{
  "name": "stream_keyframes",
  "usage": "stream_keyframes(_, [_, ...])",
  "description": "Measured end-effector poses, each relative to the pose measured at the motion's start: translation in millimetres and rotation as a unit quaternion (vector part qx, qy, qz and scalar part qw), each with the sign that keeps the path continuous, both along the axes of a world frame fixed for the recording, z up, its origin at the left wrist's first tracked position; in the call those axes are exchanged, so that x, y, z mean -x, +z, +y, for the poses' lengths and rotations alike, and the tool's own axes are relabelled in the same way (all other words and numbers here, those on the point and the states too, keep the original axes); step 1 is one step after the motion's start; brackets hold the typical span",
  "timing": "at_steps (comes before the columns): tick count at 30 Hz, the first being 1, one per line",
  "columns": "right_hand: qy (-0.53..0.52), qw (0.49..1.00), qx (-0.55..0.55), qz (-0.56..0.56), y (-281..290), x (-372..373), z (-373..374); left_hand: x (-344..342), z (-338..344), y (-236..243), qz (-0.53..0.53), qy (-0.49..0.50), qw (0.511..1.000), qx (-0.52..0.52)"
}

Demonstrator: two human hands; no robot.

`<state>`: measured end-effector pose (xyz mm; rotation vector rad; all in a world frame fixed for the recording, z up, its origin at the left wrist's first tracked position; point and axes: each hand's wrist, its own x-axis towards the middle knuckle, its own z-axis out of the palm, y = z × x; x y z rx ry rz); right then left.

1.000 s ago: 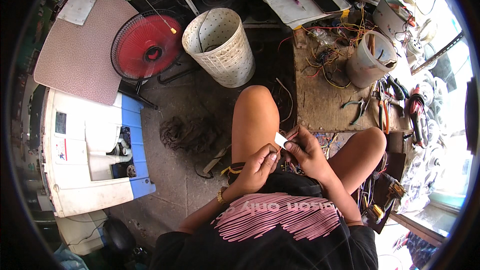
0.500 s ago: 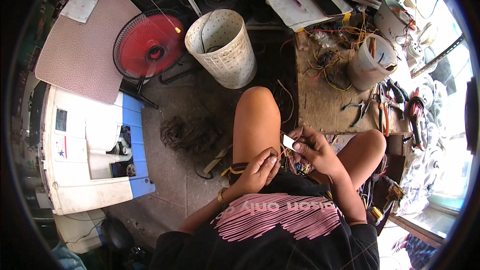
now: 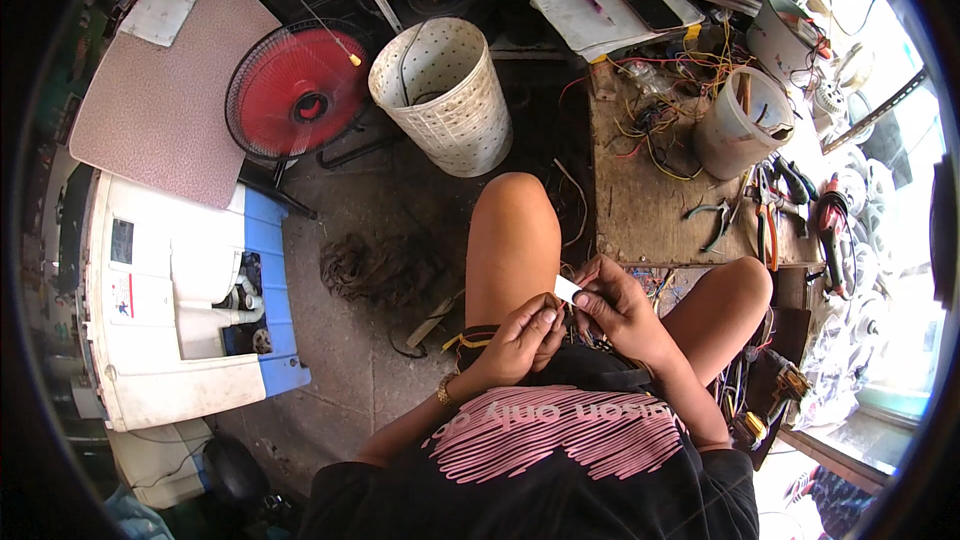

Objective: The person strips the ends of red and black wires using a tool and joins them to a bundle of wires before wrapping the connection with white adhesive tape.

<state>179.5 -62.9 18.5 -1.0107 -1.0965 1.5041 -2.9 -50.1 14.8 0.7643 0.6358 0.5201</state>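
Over a cluttered floor, left hand (image 3: 522,332) and right hand (image 3: 618,302) pinch a white strip (image 3: 566,289).

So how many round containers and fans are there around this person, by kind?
White perforated basket: 1
White plastic buckets: 2
Red fan: 1
Total: 4

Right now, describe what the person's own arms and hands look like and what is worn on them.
Both forearms are bare from the elbow down, with no gloves on the left hand or the right hand. A thin gold-coloured bracelet circles the left wrist. The fingernails on the right hand look dark. The upper arms come out of a black short-sleeved shirt with pink lines and lettering across it.
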Motion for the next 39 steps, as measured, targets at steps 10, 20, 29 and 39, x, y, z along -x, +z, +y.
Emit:
stream_keyframes(10, [-0.01, 0.999, 0.014, -0.032, -1, -2, 0, 3, -1, -6, -0.003, -0.017, 0.999, -0.052])
stream_keyframes(20, [0.013, 0.998, 0.05, -0.042, -4, -28, 10, 5, -4, -1, -0.034, -0.018, 0.999, 0.027])
stream_keyframes(29, [-0.259, 0.943, -0.021, -0.207, -77, -108, 68, 13, -5, -13, -0.087, 0.033, 0.993, 0.072])
stream_keyframes(39, [-0.343, 0.587, -0.252, -0.689, -108, -115, 89, 12, 10, 0, -0.072, 0.019, 0.996, 0.053])
